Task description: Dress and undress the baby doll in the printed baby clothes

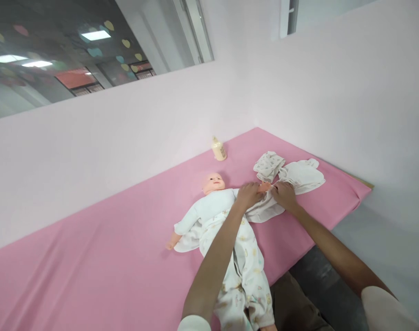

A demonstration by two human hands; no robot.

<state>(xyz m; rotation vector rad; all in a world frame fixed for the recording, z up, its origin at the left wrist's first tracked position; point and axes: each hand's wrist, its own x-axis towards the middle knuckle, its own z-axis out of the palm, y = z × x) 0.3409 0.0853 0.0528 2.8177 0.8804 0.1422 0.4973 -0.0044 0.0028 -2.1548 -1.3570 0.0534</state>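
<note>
A baby doll [213, 182] lies on its back on the pink table cover [92, 257], dressed in a white top and patterned trousers [246, 271]. My left hand [248, 194] is closed on the white sleeve by the doll's outstretched arm. My right hand [284, 195] grips the same sleeve cloth [264, 212] from the other side. The doll's small hand [264, 186] shows between my two hands. The doll's other arm [182, 227] points left.
A small cream bottle [218, 149] stands near the wall behind the doll. A folded patterned cloth [268, 165] and a white garment [304, 175] lie at the right end of the table. The table's front edge runs close by my legs.
</note>
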